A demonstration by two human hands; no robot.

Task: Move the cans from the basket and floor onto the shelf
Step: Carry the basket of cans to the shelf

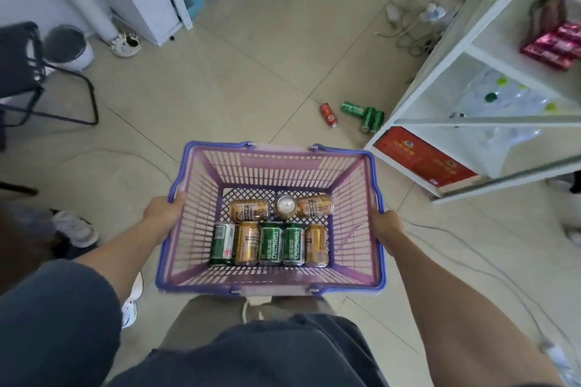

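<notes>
I hold a purple plastic basket [352, 179] in front of me, above the floor. My left hand [165, 212] grips its left rim and my right hand [386, 228] grips its right rim. On the basket's bottom lie several green cans [271, 247] and gold cans [248, 210], and one can [286, 206] stands upright. Further ahead on the tiled floor lie a red can [329, 115] and three green cans [364, 115], beside the corner of the white shelf [440, 71] at the right.
The shelf holds red packs [555, 45], bagged plastic bottles [506, 97] and a red box [424, 160] on its lowest level. Cables and a power strip [408, 25] lie on the floor behind. A black chair [22, 72], a bin [69, 47] and another person's shoes [75, 229] are at the left.
</notes>
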